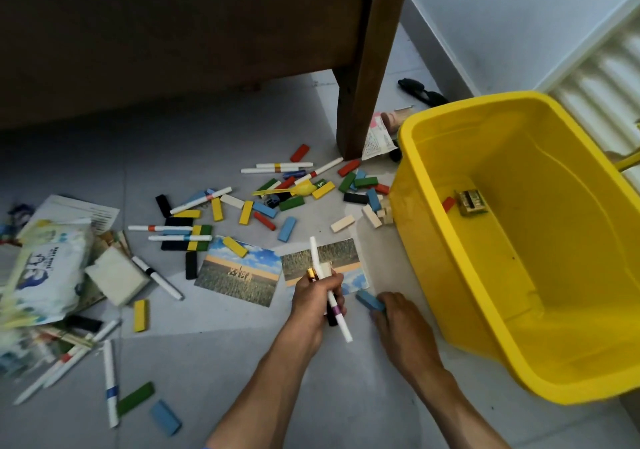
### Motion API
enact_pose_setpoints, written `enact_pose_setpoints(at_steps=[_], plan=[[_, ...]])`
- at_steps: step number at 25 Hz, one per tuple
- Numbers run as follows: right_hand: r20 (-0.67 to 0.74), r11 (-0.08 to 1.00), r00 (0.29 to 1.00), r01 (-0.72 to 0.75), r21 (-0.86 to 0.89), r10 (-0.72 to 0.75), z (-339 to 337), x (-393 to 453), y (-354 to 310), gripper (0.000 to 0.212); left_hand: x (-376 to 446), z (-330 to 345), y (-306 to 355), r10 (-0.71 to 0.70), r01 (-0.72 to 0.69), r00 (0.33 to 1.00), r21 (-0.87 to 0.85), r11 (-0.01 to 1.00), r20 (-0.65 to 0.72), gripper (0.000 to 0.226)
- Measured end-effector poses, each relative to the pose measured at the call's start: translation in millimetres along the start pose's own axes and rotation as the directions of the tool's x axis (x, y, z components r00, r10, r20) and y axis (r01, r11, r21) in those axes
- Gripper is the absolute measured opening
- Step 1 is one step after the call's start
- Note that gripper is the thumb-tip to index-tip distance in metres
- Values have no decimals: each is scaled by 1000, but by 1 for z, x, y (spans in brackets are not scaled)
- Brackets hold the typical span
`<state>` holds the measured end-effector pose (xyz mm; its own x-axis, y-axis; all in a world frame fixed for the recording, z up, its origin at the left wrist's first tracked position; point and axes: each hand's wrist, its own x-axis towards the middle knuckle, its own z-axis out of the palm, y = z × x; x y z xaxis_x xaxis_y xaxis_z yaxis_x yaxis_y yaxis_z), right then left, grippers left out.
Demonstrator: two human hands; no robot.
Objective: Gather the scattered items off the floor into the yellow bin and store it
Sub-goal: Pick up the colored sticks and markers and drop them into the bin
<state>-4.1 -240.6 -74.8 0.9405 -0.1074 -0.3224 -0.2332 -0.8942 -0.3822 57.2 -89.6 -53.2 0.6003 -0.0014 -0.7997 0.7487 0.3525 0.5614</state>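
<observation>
The yellow bin (450, 275) stands at the right and holds a red block (449, 203) and a small gold box (471, 201). My left hand (317, 298) grips a white marker with a purple band (330, 292), along with a black piece and a small gold-tipped item. My right hand (398, 313) pinches a blue block (370, 300) lying on the floor beside the bin. Two photo cards (239, 273) lie just beyond my hands. Coloured blocks and white markers (242, 206) are strewn over the grey tiles.
A brown wooden furniture leg (360, 102) and dark panel rise behind the scatter. A wipes packet (45, 268), papers and a white sponge (116, 275) lie at the left. Sunglasses (420, 91) sit by the wall. A white radiator (606, 77) stands behind the bin.
</observation>
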Motion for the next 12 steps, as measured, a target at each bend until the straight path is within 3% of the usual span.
enact_pose_setpoints(at_steps=[1, 3, 5, 7, 9, 11, 12], plan=[[-51, 986, 998, -28, 163, 37, -2, 2, -7, 17, 1, 1, 1, 26, -26, 1000, 15, 1000, -7, 14], [-93, 841, 990, -42, 540, 110, -12, 8, -33, 6, 3, 4, 5, 103, -101, 995, 80, 992, -17, 21], [-113, 731, 992, 42, 681, 49, -26, 21, -56, 8, 2, 5, 13, 148, -148, 989, 133, 980, 9, 27], [-53, 731, 995, 101, 674, -89, -36, 34, -67, 18, 3, 4, 23, 159, -159, 987, 95, 983, 0, 26], [18, 750, 994, 68, 657, -106, -40, 51, -71, 27, 7, -2, 36, 167, -164, 984, 57, 985, -68, 21], [-94, 826, 996, 58, 561, -7, -37, 75, -69, 33, 13, -10, 44, 170, -166, 978, 47, 985, -123, 17], [-151, 905, 988, 92, 416, -31, -34, 89, -69, 42, 14, -13, 47, 167, -164, 977, 36, 986, -132, 14]])
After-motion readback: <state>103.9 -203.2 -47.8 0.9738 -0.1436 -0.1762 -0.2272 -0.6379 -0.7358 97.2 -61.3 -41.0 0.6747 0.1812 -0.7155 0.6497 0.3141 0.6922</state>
